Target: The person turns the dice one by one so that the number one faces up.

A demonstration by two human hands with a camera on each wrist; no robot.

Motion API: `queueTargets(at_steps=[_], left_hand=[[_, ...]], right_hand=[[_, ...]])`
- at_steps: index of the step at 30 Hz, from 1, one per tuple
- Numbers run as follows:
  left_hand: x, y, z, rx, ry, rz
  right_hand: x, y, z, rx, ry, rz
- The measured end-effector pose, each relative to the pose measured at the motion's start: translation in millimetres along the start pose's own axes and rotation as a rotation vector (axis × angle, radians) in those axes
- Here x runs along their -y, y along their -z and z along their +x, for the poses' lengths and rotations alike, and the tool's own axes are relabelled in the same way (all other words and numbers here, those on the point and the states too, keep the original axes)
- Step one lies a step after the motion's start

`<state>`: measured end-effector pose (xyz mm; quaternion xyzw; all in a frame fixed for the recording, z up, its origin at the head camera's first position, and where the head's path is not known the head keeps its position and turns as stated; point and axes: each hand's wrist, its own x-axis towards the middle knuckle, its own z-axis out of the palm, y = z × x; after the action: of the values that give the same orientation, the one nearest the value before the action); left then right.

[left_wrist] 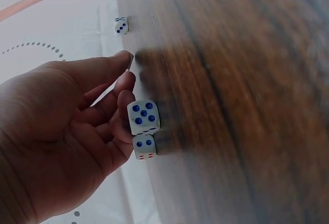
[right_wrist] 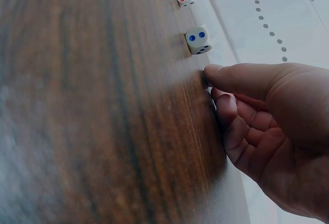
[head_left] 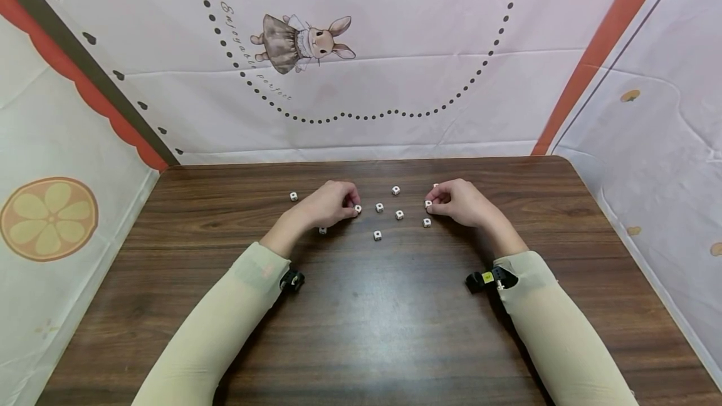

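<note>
My left hand (head_left: 329,200) pinches a small white die (head_left: 358,208) between thumb and fingers, low at the tabletop. Across from it, my right hand (head_left: 464,202) has thumb and fingertips on another white die (head_left: 428,204). Fingers mostly hide both held dice in the wrist views. Between the hands lie several loose dice, among them a middle die (head_left: 380,207) and one nearer me (head_left: 377,235). Beside the left fingers, the left wrist view shows a die with five blue pips (left_wrist: 144,116). Near my right thumb sits a die with two blue pips (right_wrist: 198,40) on top.
The dice lie on a brown wood-grain table (head_left: 361,318). One die (head_left: 293,196) is left of the left hand, and another (head_left: 323,230) is partly under its wrist. A printed white cloth (head_left: 406,80) hangs behind the table's far edge and along both sides.
</note>
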<state>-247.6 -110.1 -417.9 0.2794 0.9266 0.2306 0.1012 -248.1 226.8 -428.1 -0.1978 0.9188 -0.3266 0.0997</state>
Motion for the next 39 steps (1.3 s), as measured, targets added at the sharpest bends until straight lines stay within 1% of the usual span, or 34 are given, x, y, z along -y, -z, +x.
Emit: queueTargets(at_steps=[8, 17, 31, 39], left_hand=[[1.1, 0.3, -1.0, 0.007, 0.003, 0.005], [2.1, -0.2, -2.1, 0.019, 0.009, -0.009], [0.6, 1.9, -2.1, -0.005, -0.010, -0.018], [1.1, 2.0, -5.8, -0.021, 0.003, -0.037]], right_hand=[[1.7, -0.1, 0.7, -0.004, -0.003, -0.007], [2.1, -0.7, 0.0, -0.010, 0.004, 0.014], [2.8, 0.8, 1.2, -0.013, 0.003, 0.014], [1.2, -0.6, -0.5, 0.008, 0.013, 0.011]])
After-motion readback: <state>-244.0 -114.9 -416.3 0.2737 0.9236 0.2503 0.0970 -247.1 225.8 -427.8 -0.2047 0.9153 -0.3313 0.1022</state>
